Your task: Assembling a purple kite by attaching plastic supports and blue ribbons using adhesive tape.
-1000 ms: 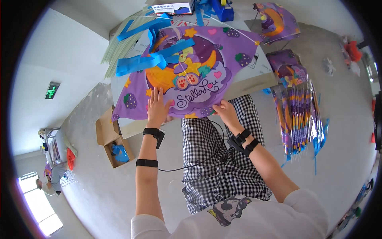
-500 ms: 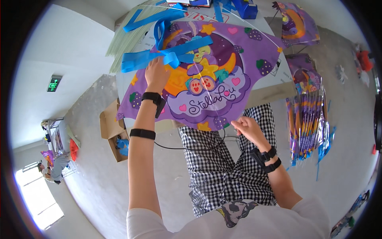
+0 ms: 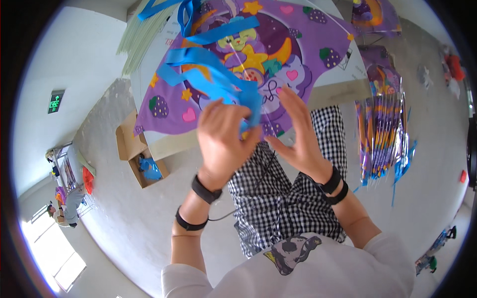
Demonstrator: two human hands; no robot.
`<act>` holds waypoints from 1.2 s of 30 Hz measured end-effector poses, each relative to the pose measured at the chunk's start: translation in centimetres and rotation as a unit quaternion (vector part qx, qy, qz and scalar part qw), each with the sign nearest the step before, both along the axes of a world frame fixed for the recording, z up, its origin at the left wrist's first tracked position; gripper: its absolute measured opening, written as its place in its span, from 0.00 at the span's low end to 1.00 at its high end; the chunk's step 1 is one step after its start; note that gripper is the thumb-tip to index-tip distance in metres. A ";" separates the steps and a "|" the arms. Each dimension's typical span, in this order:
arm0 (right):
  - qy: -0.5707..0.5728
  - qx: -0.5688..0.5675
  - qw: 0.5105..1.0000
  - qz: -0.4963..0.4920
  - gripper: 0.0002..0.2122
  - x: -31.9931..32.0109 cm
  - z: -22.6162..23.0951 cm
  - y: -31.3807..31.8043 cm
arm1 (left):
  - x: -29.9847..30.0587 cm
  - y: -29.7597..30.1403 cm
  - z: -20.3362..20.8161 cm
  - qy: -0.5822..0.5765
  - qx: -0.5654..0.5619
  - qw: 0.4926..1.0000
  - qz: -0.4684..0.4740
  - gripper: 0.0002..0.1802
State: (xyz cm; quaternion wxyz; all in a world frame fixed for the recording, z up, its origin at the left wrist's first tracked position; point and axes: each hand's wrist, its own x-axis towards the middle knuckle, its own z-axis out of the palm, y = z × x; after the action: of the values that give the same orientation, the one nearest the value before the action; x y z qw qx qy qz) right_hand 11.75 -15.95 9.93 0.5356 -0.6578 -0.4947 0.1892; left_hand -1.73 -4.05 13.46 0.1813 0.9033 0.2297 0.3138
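1. Underfoot and all around, grey floor (image 3: pixel 114 208), meeting white wall (image 3: pixel 79 49) with a green sign (image 3: pixel 55 101) and, at lower left, a bright window (image 3: pixel 54 248)
2. In front, a work surface topped with a white panel (image 3: pixel 356 74), brown along its near edge, with checked trousers (image 3: pixel 278 184) just below
3. At the panel's left, a bundle of thin pale sticks (image 3: pixel 141 44); lower, on the floor, an open cardboard box (image 3: pixel 129 133) with something blue inside
4. Right of the panel, a row of colourful packed pieces (image 3: pixel 380 139) in clear plastic; far left, another person (image 3: pixel 69 208)
5. Spread flat over the panel, a broad purple sheet (image 3: pixel 271 64), printed with a winking long-eared figure, orange crescent, yellow stars, pink hearts, green-topped dark berries and cursive lettering, partly covered
6. Across the sheet's left half, flat blue ribbon (image 3: pixel 216 89), twisted and folded, running down to the left hand (image 3: pixel 226 136); farther up, another blue strip (image 3: pixel 226 31), possibly joined, impossible to tell
7. Clamped on the ribbon with the left hand, blurred, above the sheet's near edge
8. Held apart, thumb from fingers, in the right hand (image 3: pixel 303 139), just beside; contact with the sheet impossible to tell
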 end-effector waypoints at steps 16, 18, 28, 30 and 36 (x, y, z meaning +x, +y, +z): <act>-0.025 -0.075 0.997 0.018 0.22 3.4 -4.0 -9.6 | -8.2 -7.8 -4.4 0.029 -0.151 0.974 0.166 0.20; -0.041 -0.058 0.997 -0.010 0.20 3.8 -4.3 -9.0 | -9.4 -8.1 -4.3 -0.085 -0.317 0.919 0.217 0.22; 0.376 0.091 0.922 0.003 0.20 7.7 -1.7 -6.5 | -4.2 -0.3 -8.4 0.168 -0.085 0.982 -0.026 0.28; 0.380 0.133 0.914 0.039 0.19 8.8 -1.0 -7.1 | -3.1 1.9 -12.7 0.197 -0.029 0.980 -0.019 0.28; 0.382 0.226 0.887 -0.127 0.18 14.8 2.7 -15.9 | -3.8 8.1 -15.4 0.274 0.083 0.958 0.033 0.26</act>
State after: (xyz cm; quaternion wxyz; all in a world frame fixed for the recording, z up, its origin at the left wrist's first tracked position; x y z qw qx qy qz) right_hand 26.56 -31.82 12.60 0.8368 -0.4531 -0.1933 0.2388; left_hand -5.51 4.01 -1.91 0.0258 0.9584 0.2733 0.0781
